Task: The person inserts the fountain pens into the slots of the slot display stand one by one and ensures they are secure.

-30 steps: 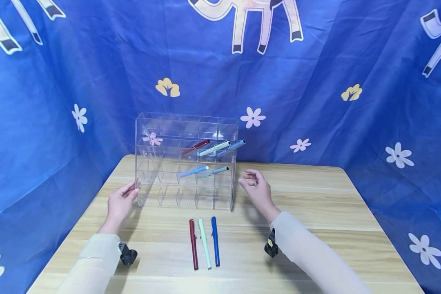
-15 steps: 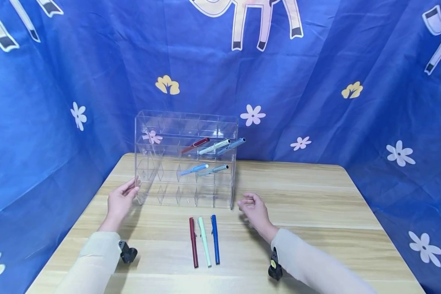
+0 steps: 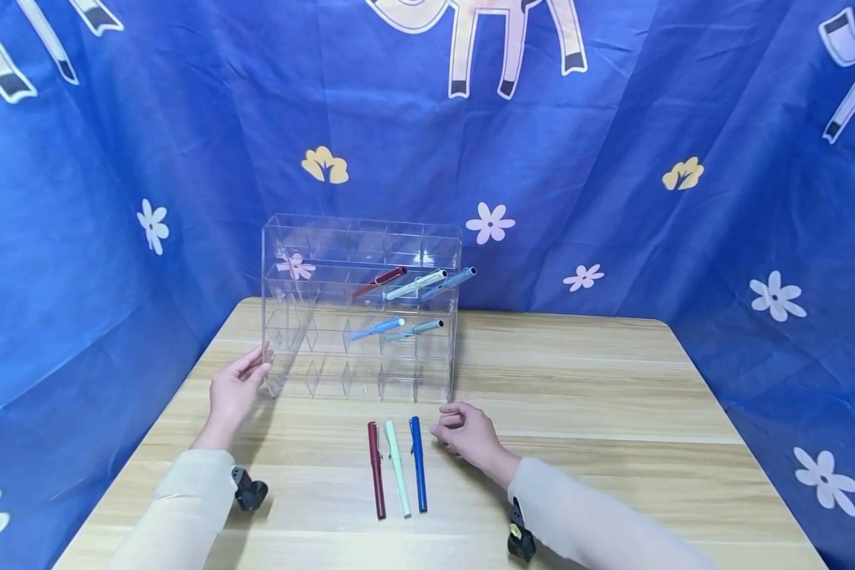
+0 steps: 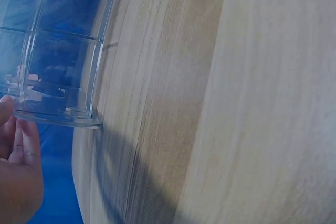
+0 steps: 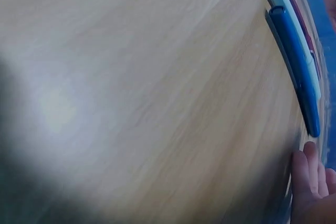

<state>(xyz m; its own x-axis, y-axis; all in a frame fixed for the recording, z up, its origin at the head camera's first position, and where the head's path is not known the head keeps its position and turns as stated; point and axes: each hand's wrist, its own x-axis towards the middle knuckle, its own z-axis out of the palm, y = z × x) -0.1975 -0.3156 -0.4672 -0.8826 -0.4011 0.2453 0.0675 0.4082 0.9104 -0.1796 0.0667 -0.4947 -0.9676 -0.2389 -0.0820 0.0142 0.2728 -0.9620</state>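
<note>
A clear acrylic pen rack (image 3: 362,368) with rows of compartments stands upright on the table. My left hand (image 3: 233,392) pinches its left side edge; in the left wrist view the thumb lies on one face of the rack (image 4: 58,119). On the wood in front lie three capped pens side by side: a dark red pen (image 3: 376,471), a mint green pen (image 3: 397,471) and a blue pen (image 3: 418,465). Just right of the blue pen's upper end is my right hand (image 3: 470,434), fingers loosely bent and holding nothing. Its fingertips are close to the blue pen (image 5: 296,64) in the right wrist view.
Several pens stick out of the rack: a red pen (image 3: 381,281), a pale green pen (image 3: 416,285) and a blue-grey pen (image 3: 450,283) above, two bluish ones below. A blue patterned cloth (image 3: 577,158) surrounds the wooden table (image 3: 613,396) behind and at the sides.
My right hand has come down from beside the rack's right side, toward the front and left, to beside the blue pen. The left hand stays on the rack's edge.
</note>
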